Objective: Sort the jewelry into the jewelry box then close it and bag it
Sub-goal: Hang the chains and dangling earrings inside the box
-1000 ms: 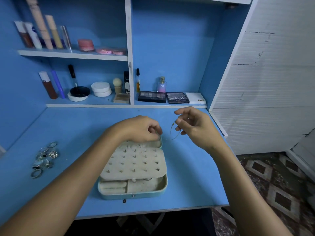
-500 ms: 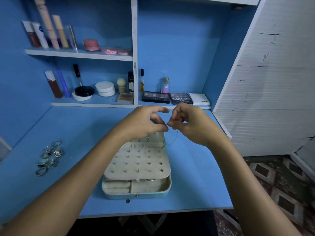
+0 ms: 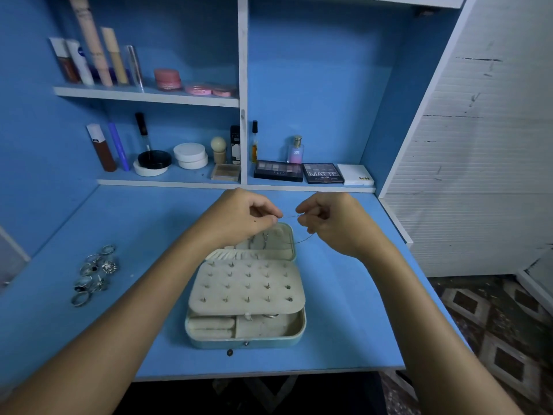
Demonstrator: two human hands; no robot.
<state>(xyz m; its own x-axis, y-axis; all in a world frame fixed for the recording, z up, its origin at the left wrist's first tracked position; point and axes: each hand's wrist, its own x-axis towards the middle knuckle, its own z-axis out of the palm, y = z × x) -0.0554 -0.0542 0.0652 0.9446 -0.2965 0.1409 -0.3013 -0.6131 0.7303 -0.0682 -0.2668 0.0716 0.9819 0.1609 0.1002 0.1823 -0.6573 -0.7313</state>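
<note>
A pale teal jewelry box (image 3: pixel 300 327) lies open in the middle of the blue desk, its cream earring panel (image 3: pixel 247 287) studded with several small earrings. Above the box's far lid, my left hand (image 3: pixel 242 217) and my right hand (image 3: pixel 332 220) each pinch one end of a thin chain (image 3: pixel 288 216) stretched between them. The rest of the chain loops down toward the lid. A pile of silver rings (image 3: pixel 94 272) sits on the desk at the left.
Two shelves at the back hold cosmetics: tubes, pink jars (image 3: pixel 167 79), white compacts (image 3: pixel 190 155), a perfume bottle (image 3: pixel 296 149) and eyeshadow palettes (image 3: pixel 323 173). A white slatted panel (image 3: pixel 478 145) stands at the right. The desk's front edge (image 3: pixel 269 373) is near me.
My hands met above the box lid, then drew slightly apart, with the thin chain now stretched between both pinches. One second ago only the right hand held it.
</note>
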